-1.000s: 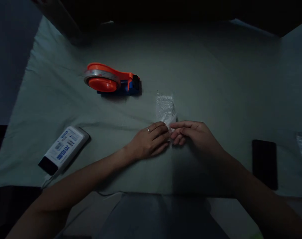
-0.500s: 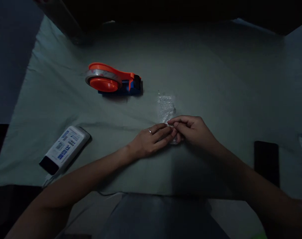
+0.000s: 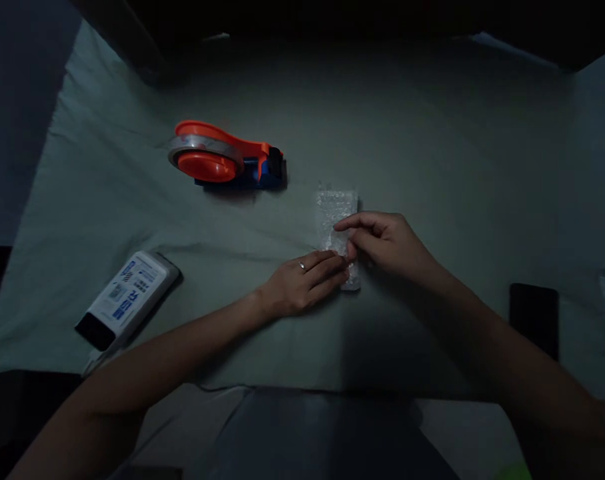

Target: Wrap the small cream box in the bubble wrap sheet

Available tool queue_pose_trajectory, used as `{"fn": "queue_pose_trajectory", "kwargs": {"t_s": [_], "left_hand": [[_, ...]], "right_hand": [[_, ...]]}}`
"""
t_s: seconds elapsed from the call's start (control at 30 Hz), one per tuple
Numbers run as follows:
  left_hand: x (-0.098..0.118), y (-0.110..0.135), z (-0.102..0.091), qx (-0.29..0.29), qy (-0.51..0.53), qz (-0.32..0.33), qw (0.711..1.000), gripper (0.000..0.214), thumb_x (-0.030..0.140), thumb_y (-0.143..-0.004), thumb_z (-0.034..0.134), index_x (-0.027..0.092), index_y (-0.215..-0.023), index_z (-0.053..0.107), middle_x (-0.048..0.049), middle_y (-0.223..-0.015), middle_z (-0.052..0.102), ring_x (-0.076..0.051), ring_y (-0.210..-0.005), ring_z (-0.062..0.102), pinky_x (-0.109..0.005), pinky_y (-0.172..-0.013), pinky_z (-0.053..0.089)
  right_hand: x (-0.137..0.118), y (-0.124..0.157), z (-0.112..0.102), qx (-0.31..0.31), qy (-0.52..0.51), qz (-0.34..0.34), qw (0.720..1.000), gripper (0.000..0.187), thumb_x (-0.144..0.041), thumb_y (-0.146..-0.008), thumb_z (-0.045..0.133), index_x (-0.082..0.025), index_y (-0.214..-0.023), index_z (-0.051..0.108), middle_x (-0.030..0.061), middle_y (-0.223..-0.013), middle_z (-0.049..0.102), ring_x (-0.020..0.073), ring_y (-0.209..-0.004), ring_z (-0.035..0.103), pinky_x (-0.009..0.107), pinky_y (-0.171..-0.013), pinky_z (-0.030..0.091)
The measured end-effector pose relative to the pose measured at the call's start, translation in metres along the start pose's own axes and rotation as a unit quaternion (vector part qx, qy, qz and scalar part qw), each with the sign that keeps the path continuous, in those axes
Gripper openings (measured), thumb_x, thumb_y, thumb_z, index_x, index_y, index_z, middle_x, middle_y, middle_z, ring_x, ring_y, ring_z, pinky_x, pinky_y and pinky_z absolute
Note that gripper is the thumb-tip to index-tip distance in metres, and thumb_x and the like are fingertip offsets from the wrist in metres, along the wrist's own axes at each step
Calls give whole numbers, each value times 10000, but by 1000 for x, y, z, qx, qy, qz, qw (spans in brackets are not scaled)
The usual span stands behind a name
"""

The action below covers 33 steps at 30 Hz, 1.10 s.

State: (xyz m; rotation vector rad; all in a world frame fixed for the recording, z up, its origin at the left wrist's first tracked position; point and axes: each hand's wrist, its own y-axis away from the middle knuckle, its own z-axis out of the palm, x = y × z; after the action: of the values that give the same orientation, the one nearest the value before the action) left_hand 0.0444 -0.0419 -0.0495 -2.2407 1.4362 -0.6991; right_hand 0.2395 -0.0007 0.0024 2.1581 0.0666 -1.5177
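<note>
On counter (image 3: 432, 133) centre: bubble wrap piece (image 3: 335, 203) pinned flat under outstretched left hand (image 3: 302, 285); edge pinched by half-curled right hand (image 3: 385, 241), probably steadying fold. Tape dispenser (image 3: 217, 157) nearby.

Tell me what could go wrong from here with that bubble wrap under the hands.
1. Only fingertips of the left hand pin the near end of the bubble wrap; it may slip if the right hand pulls.
2. The light is dim and the wrap clear, so its edges could be misjudged.
3. The tape dispenser lies off to the left; reaching it likely frees one hand from the wrap.
</note>
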Motion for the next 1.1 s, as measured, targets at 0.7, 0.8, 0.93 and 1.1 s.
{"fn": "queue_pose_trajectory", "kwargs": {"t_s": [0.7,0.8,0.93,1.1], "left_hand": [[4,-11,2,-28,103,-100,989,102,156,-866,507,115,-917,585,-156,-1112,556,-261,-1152,517,-410,-909,522],[4,-11,1,-29,110,-110,987,106,153,-862,510,115,-927,584,-161,-1105,553,-256,-1130,523,-410,-891,527],[5,-10,2,-36,98,-115,988,115,165,-852,529,157,-961,568,-134,-1098,566,-256,-1140,502,-445,-899,514],[4,-9,4,-51,74,-108,990,92,182,-878,511,149,-951,556,-161,-1246,524,-265,-1228,448,-453,-974,468]], "right_hand": [[-18,-23,-9,4,596,-197,778,178,-178,-881,443,-188,-880,620,57,-861,693,201,-712,623,310,-546,276],[-21,-33,0,-48,599,-174,780,171,-140,-854,458,-183,-848,623,67,-856,691,209,-733,630,310,-544,279],[-18,-39,6,-77,593,-158,785,181,-138,-856,443,-175,-850,620,84,-838,693,223,-746,639,307,-538,284],[-12,-41,8,-38,588,-127,798,265,-158,-830,494,-126,-1089,536,122,-830,701,234,-715,641,299,-533,315]]}}
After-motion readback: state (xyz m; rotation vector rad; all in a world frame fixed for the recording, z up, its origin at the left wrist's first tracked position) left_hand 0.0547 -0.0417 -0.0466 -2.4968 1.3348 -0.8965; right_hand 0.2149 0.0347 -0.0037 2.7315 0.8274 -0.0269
